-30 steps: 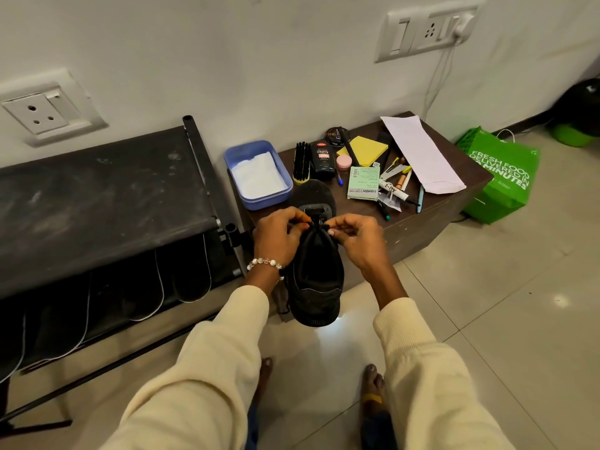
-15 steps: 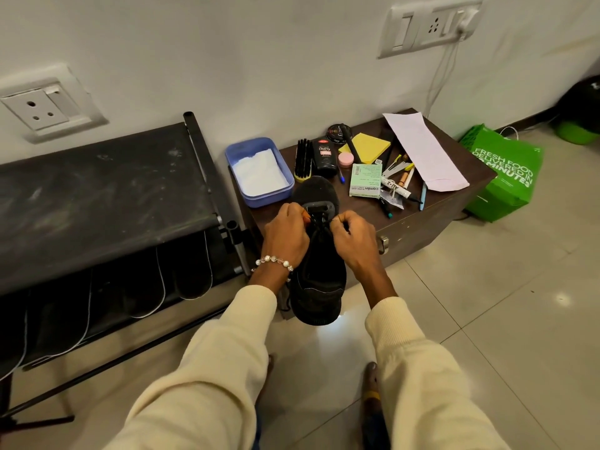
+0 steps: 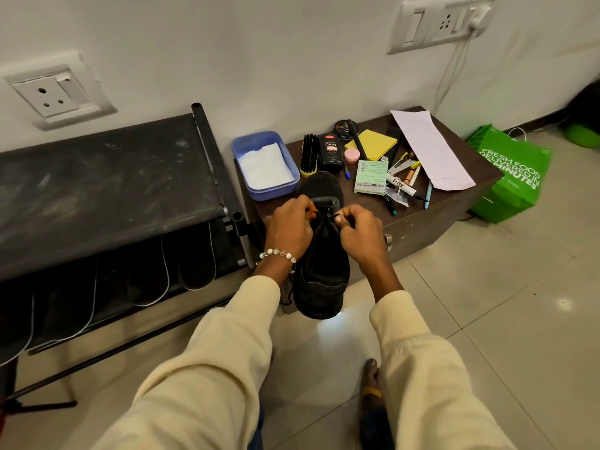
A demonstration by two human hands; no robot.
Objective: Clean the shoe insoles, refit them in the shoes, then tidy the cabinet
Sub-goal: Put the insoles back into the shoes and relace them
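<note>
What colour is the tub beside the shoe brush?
Blue tub, with white contents; clearest in the head view.

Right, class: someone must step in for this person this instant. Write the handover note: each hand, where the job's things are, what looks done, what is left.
Left hand and right hand: each pinches the laces at the black shoe's opening, holding the shoe up, toe hanging down off the front edge of the brown cabinet.
Behind the hands a dark insole lies on the cabinet.
Done: cannot tell whether this shoe already has its insole.
Left: finish the laces, refit the loose insole, tidy the cabinet top: blue tub, shoe brush, polish bottle, pens, papers.
</note>
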